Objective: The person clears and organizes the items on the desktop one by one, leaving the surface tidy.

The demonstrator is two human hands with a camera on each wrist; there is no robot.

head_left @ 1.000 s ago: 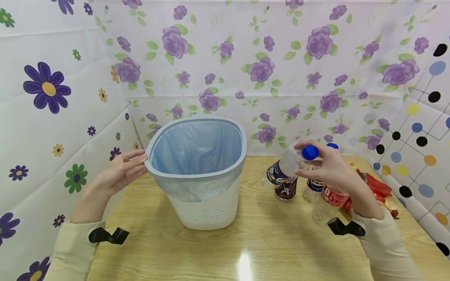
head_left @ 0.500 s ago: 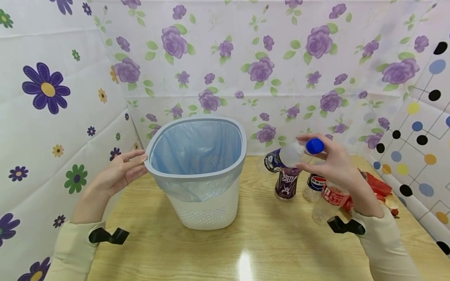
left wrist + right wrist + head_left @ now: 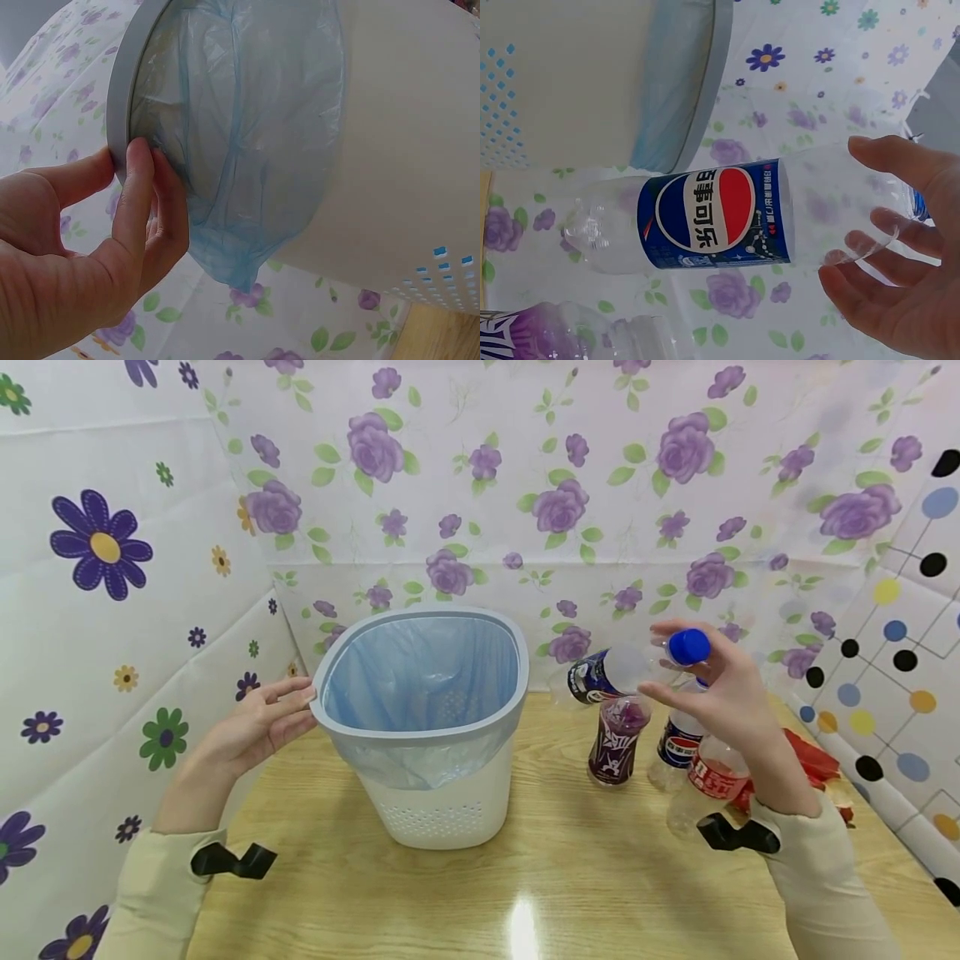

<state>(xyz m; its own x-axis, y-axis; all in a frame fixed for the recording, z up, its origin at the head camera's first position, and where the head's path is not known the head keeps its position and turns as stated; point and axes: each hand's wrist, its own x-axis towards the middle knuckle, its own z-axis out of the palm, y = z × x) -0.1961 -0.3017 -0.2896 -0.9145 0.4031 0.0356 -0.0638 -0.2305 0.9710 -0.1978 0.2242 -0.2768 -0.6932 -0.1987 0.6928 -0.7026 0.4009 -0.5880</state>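
Note:
A white bin [image 3: 442, 810] with a blue bag [image 3: 420, 668] over its grey rim stands left of centre. At its left edge my left hand [image 3: 251, 727] pinches the rim, thumb outside and fingers against the bag in the left wrist view. My right hand [image 3: 720, 693] grips a clear bottle with a blue label [image 3: 716, 214] near its blue cap [image 3: 688, 647]. This bottle is tilted nearly flat, base toward the bin, above a purple-labelled bottle [image 3: 617, 743]. Under the right hand stand another blue-labelled bottle [image 3: 678, 743] and a red-labelled one [image 3: 716, 778].
Red crumpled wrappers [image 3: 813, 762] lie behind the right wrist, at the table's right side. The wooden table [image 3: 420, 910] is bordered by a flowered sheet [image 3: 510, 510] at the back and patterned sheets at both sides.
My right hand has raised the held bottle and moved it slightly right, off the standing purple-labelled bottle, which shows more fully. The left hand stays at the rim.

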